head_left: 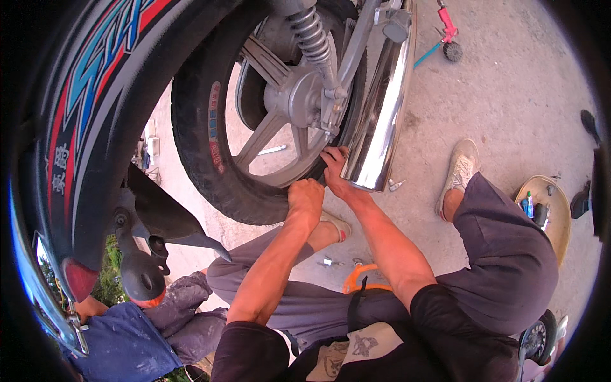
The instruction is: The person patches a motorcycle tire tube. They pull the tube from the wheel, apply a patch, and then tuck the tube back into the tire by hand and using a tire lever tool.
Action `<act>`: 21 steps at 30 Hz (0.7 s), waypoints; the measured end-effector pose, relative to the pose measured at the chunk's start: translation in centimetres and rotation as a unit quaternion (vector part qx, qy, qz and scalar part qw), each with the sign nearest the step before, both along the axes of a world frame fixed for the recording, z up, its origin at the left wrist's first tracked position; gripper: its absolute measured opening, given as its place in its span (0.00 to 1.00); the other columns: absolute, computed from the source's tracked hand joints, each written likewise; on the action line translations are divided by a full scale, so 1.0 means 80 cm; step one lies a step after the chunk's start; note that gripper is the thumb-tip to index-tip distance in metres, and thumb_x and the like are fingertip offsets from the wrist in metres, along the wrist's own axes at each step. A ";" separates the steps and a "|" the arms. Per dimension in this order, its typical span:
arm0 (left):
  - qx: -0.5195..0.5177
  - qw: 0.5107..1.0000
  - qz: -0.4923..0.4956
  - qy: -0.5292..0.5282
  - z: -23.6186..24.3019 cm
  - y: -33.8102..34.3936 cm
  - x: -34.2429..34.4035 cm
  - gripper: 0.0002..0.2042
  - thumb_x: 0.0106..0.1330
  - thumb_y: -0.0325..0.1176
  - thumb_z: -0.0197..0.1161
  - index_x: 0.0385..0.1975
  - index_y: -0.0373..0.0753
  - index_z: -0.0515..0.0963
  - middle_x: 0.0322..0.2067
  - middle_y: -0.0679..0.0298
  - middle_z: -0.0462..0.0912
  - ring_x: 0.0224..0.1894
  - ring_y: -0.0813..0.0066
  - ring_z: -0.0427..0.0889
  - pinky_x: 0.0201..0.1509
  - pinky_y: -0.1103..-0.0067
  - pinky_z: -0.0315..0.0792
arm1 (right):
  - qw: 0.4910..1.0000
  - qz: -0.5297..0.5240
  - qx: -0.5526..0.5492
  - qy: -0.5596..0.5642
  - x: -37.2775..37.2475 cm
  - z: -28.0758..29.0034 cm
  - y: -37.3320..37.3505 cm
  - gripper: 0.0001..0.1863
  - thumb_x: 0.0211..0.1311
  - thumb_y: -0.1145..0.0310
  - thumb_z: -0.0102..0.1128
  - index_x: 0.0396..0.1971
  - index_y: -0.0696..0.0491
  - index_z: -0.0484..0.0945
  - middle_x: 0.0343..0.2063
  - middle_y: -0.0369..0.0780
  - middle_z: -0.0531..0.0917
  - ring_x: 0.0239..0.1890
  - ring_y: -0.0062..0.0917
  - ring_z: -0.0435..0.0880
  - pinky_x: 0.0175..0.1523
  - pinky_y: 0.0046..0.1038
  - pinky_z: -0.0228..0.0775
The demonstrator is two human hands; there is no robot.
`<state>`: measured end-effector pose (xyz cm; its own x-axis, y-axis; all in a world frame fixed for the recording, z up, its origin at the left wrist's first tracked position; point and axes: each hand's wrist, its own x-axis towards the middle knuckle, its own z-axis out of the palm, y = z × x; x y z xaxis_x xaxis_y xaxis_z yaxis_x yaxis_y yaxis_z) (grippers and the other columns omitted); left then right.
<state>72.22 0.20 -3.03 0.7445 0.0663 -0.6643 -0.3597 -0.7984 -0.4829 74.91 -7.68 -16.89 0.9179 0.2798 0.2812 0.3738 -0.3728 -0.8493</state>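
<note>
A motorcycle's rear wheel with a silver spoked rim [272,130] and a black tyre [210,184] stands in front of me. My left hand [305,198] is closed in a fist against the lower right of the tyre, by the rim's edge; whatever lies inside its fingers is hidden. Just right of it, my right hand [337,169] has its bent fingers gripping the tyre's side, close beside the end of the chrome exhaust pipe [379,121]. Part of that hand is hidden behind the pipe. A shock absorber [310,35] rises above the hub.
The black rear fender [95,127] and a turn signal [141,280] reach in at left. A person in blue clothing [124,337] is behind them. An orange-framed stool [366,277] is beneath me. At right lie a tan tray [561,239] of small things and a pink air tool [447,24] with a blue hose.
</note>
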 end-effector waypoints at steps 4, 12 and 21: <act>-0.014 1.000 0.018 0.020 0.011 -0.002 0.003 0.08 0.61 0.30 0.64 0.39 0.42 0.84 0.39 0.65 0.86 0.44 0.71 0.86 0.41 0.77 0.79 | 0.999 0.014 -0.028 -0.039 -0.009 -0.016 0.008 0.23 0.41 0.82 0.58 0.43 0.54 0.82 0.43 0.41 0.79 0.49 0.42 0.71 0.57 0.38 0.66; -0.005 0.998 0.051 0.026 -0.010 0.008 0.003 0.08 0.61 0.30 0.64 0.39 0.43 0.85 0.40 0.64 0.84 0.46 0.67 0.86 0.42 0.75 0.80 | 0.986 0.105 -0.124 0.024 0.005 -0.059 0.015 0.13 0.63 0.63 0.49 0.42 0.53 0.74 0.39 0.44 0.76 0.45 0.39 0.75 0.52 0.37 0.69; -0.040 0.985 -0.046 -0.159 -0.085 0.010 0.001 0.14 0.60 0.33 0.60 0.42 0.34 0.81 0.41 0.59 0.81 0.44 0.67 0.81 0.45 0.75 0.75 | 0.925 0.078 0.301 0.218 -0.003 -0.026 -0.018 0.16 0.64 0.69 0.53 0.51 0.52 0.77 0.53 0.41 0.80 0.56 0.36 0.76 0.61 0.36 0.69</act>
<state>72.32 1.03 -9.85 0.9164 -0.0536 -0.3967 -0.2724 -0.8097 -0.5197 74.64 -9.11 -18.96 0.9423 0.3323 0.0418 -0.0440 0.2466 -0.9681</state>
